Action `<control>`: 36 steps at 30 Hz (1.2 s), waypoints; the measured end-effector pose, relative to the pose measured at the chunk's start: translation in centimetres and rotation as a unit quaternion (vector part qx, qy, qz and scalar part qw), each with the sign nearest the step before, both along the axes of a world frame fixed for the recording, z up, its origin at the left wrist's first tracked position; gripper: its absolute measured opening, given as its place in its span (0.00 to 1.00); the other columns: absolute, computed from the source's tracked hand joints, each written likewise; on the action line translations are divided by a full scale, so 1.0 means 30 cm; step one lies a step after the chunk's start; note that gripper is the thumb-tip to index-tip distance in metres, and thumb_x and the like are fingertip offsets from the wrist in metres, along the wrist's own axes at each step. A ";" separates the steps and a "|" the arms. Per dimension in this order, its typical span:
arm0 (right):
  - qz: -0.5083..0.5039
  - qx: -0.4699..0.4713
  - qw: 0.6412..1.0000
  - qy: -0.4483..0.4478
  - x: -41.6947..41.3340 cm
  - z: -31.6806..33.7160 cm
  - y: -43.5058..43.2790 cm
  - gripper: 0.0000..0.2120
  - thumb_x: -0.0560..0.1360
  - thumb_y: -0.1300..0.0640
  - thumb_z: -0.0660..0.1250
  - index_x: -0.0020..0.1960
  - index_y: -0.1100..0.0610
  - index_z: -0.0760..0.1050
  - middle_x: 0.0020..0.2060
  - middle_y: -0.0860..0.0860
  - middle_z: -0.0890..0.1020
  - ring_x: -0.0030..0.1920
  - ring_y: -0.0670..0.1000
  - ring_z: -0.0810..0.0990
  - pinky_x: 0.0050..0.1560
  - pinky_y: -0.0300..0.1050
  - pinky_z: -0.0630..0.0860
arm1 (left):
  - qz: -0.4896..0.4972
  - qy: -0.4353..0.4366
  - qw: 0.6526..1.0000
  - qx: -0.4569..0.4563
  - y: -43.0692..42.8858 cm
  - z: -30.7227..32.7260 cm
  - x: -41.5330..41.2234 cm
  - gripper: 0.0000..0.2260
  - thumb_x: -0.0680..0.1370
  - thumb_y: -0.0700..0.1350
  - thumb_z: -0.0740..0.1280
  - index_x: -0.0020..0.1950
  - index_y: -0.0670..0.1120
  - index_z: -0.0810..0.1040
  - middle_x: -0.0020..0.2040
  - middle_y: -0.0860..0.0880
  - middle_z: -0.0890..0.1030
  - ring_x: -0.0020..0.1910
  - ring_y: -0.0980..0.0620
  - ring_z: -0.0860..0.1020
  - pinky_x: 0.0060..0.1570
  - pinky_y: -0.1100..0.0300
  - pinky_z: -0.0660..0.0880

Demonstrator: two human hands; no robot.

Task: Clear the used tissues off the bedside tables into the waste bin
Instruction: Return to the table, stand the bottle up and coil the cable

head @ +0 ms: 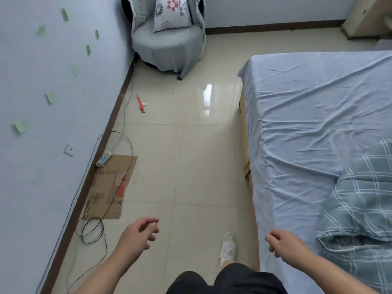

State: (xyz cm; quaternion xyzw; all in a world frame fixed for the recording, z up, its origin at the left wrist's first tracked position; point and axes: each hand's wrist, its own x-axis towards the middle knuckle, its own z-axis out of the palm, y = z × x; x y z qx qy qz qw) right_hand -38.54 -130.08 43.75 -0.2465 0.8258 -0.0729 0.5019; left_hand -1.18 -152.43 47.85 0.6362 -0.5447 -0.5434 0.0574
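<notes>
While the person stands on the tiled floor (201,155) between the wall (42,81) and the bed (318,113), both hands are held out low in front of the body.

Left hand (139,234): grip relaxed, fingers loosely curled and spread apart, holding nothing. It is over the floor, near a coil of black cable (92,231).

Right hand (282,244): grip relaxed, fingers loosely curled, holding nothing. It is at the near edge of the bed, just beside a checked quilt (360,209).

Task item: the only candidate in view is a small white scrap (144,103) on the floor, touching an orange strip (140,103), well apart from both hands. It may be a tissue, but it is too small to tell.

Other notes:
- A sheet of cardboard (110,187) lies flat against the wall base, with a power strip (104,159) at its far corner.
- A covered round chair (169,45) stands in the far corner, with a flowered cushion (172,13) upright on its seat.
- A white shoe (228,246) is on the floor between the hands.
</notes>
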 end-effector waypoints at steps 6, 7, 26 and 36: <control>0.088 -0.088 0.992 0.016 -0.187 0.212 -0.677 0.13 0.84 0.49 0.61 0.48 0.54 0.81 0.41 0.48 0.86 0.43 0.51 0.85 0.49 0.50 0.81 | 0.062 -0.021 0.997 0.050 -0.259 -0.039 -0.061 0.08 0.84 0.39 0.68 0.54 0.48 0.86 0.46 0.44 0.88 0.38 0.48 0.80 0.34 0.56 0.75; 0.085 -0.104 0.991 0.012 -0.213 0.222 -0.784 0.13 0.85 0.50 0.62 0.48 0.53 0.80 0.41 0.48 0.86 0.43 0.51 0.85 0.48 0.49 0.81 | 0.068 -0.026 0.995 0.065 -0.318 -0.066 -0.067 0.08 0.84 0.39 0.69 0.53 0.48 0.87 0.46 0.43 0.88 0.38 0.48 0.80 0.34 0.56 0.75; -0.072 -0.025 0.996 0.036 -0.727 0.082 -1.709 0.13 0.83 0.48 0.64 0.43 0.47 0.82 0.37 0.43 0.87 0.37 0.45 0.85 0.40 0.43 0.79 | -0.103 0.049 0.993 -0.024 -2.032 0.044 -0.981 0.07 0.84 0.45 0.68 0.54 0.54 0.86 0.46 0.50 0.89 0.39 0.56 0.83 0.37 0.61 0.79; -0.022 -0.095 0.995 0.020 -1.275 0.159 -2.560 0.11 0.85 0.50 0.62 0.50 0.51 0.80 0.42 0.48 0.85 0.43 0.48 0.84 0.45 0.44 0.79 | -0.091 -0.002 0.996 0.004 -2.487 -0.010 -1.382 0.08 0.84 0.44 0.68 0.54 0.54 0.86 0.45 0.53 0.89 0.38 0.56 0.83 0.35 0.61 0.78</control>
